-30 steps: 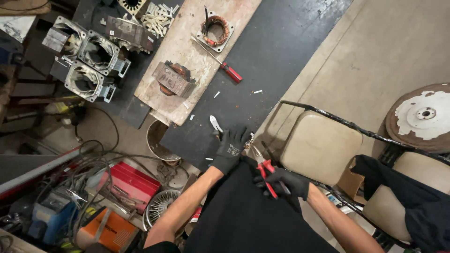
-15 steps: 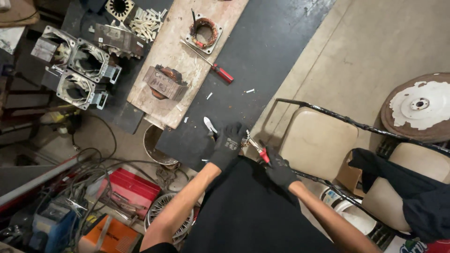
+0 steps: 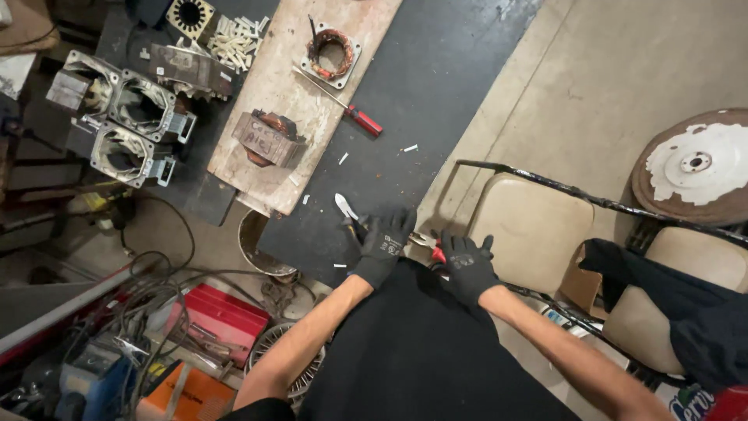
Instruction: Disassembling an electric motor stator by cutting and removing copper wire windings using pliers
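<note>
The risk I'd watch is the small knife [image 3: 344, 206] lying on the black mat [image 3: 436, 101] just beyond the left hand [image 3: 383, 243], its pale blade bare and pointing away from the person. If that hand slides forward without a look, the glove could catch the edge. The red-handled pliers [image 3: 436, 251] sit right at the mat's near edge, so a loose grip could let them slip off onto the clutter of cables and boxes below.

The left hand, in a black glove, lies palm down on the mat with the fingers spread and slightly curled; I can't tell whether anything is pinned under it, though a dark bit pokes out beside the thumb. The right hand [image 3: 466, 261], also gloved, is curled round the pliers, only a scrap of red handle and the metal nose showing between the two hands. How tightly it grips I can't say.

Farther up the mat lie a red-handled screwdriver [image 3: 344, 103] and a copper-wound coil [image 3: 333, 53] on a wooden board [image 3: 288, 78].
</note>
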